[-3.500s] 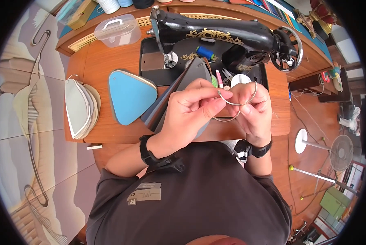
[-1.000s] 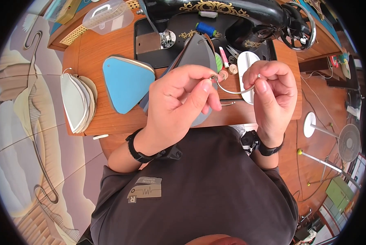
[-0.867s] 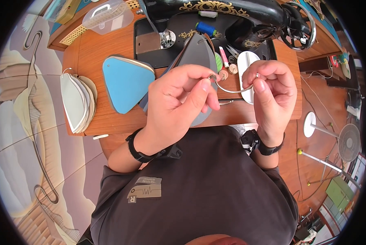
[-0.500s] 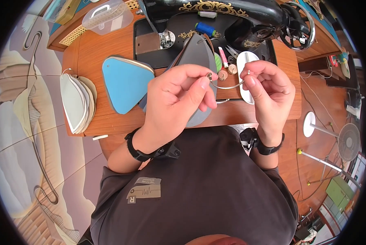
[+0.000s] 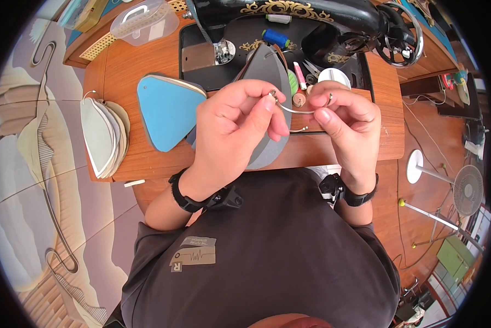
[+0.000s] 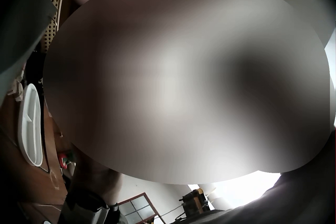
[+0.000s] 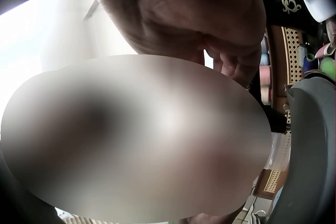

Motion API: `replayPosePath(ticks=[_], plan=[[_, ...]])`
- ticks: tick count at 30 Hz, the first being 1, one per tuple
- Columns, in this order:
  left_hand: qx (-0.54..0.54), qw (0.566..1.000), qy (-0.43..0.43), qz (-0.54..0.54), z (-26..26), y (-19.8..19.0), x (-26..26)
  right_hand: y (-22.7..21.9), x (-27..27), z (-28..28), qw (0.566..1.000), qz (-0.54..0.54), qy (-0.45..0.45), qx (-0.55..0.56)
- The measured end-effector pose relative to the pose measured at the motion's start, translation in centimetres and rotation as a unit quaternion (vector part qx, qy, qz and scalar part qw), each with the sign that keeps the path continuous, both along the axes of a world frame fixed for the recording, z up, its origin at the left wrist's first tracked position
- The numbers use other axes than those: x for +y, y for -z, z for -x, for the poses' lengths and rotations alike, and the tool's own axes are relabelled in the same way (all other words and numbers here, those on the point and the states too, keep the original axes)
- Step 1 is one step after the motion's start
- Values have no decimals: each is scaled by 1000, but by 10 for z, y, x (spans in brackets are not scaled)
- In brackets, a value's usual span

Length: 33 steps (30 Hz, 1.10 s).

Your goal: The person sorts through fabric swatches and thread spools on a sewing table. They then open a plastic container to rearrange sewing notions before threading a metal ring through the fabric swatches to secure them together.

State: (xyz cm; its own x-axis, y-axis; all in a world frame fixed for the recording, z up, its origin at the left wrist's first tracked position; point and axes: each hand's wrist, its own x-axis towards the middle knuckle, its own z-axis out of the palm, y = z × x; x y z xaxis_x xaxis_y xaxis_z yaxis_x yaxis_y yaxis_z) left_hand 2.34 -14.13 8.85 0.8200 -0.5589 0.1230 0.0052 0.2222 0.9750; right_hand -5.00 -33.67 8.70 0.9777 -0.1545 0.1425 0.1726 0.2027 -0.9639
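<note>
**My left hand (image 5: 229, 123) and right hand (image 5: 352, 126) hold a thin, curved silver metal wire (image 5: 297, 111) between them**

From my head, I see the wire above the near part of the brown wooden bench (image 5: 125, 63), in front of the grey triangular sheets (image 5: 263, 68). Its long axis runs left to right, bowing slightly towards me. My left hand pinches the knobbed end between thumb and forefinger; my right hand grips near the other end, whose tip turns up and away from me. A second thin metal piece with a small ball tip (image 5: 304, 129) lies on the bench between my hands, partly hidden.

At the back left sits a clear plastic box with a white handle (image 5: 163, 22); something pale shows through its wall. Past my right fingers is part of a white tray (image 5: 334, 75). The blue rounded triangular sheet (image 5: 171, 115) lies left of my left hand.

From my left wrist, a blur covers the middle, so I can't tell my grip there. This view does show the tray's long oval shape and the ridge crossing it, mostly covered from my head.

From my right wrist, a blur hides the wire. A row of pink and blue thread spools (image 7: 265, 75) appears here, outside my head view.
</note>
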Motion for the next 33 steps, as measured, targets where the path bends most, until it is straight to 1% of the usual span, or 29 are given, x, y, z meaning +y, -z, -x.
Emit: replayPosePath(ticks=[2, 5, 8, 11, 13, 15, 17, 19, 20, 23, 26, 29, 32, 33], plan=[[-2, 1000, 2, 3, -1, 1, 0, -3, -8, 2, 994, 106, -4, 9], [2, 1000, -4, -7, -1, -1, 1, -7, -7, 7, 998, 58, 0, -7], [8, 1000, -8, -17, 0, -3, 2, -3, -5, 4, 992, 85, 4, -92], [8, 1000, -6, -23, -1, -5, 4, -3, -13, 2, 981, 133, -35, -135], [9, 1000, -2, -30, -2, -5, 5, -7, -12, 2, 985, 90, -58, -135], [5, 999, -5, -37, -2, -4, 5, -6, -12, 2, 988, 74, -58, -126], [1, 999, -6, -43, -2, -3, 4, -4, -13, 3, 991, 86, -31, -95], [-3, 999, -8, -49, -2, -2, 3, -4, -11, 3, 994, 99, 2, -42], [-4, 999, -7, -47, -2, -1, 3, -5, -10, 2, 994, 106, 20, -10], [-11, 999, -11, -47, -2, 3, 2, -1, -9, -4, 991, 112, 68, 41], [-22, 997, -27, -63, -1, 6, 1, 5, -10, -6, 989, 131, 68, 34], [-20, 996, -35, -79, -1, 7, 0, 4, -8, -6, 993, 99, 58, 26], [-15, 996, -29, -79, -3, 10, 0, 8, -12, -7, 985, 160, 52, -25], [-15, 996, -28, -78, -3, 13, -1, 7, -11, -7, 986, 153, 65, -15]])
